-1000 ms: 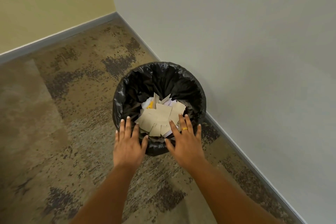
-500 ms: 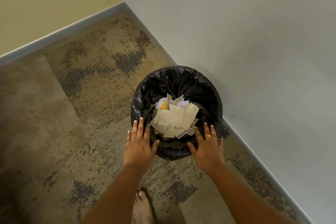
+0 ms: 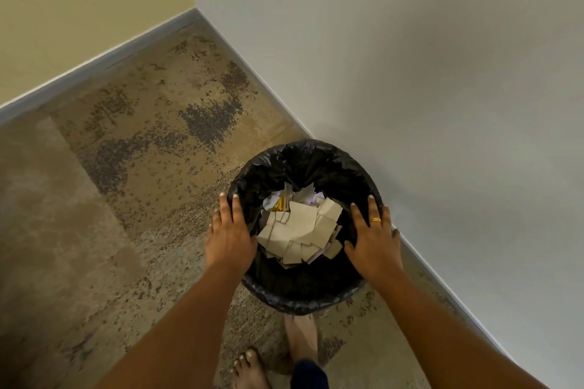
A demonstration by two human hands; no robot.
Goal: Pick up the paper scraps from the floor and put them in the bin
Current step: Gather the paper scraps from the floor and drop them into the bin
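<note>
Bin (image 3: pixel 303 301), black liner, upright on carpet floor (image 3: pixel 132 186) beside wall (image 3: pixel 442 104), mouth up. Inside: paper scraps (image 3: pixel 298 227), mostly tan, piled flat, edges pointing every way. Left hand (image 3: pixel 229 237) fingers straight, spread, over left rim. Right hand (image 3: pixel 374 245) likewise over right rim. Neither holds anything; contact with rim unclear.

Both bare forearms reach forward across the near side of the bin (image 3: pixel 303 303). The left hand (image 3: pixel 229 237) lies palm down at the bin's left rim, fingers straight and close together. The right hand (image 3: pixel 374 243) lies palm down at the bin's right rim, fingers straight and spread, a gold ring (image 3: pixel 376 219) on one. The bare left foot (image 3: pixel 248 369) and right foot (image 3: pixel 301 338) stand just short of the bin.
</note>
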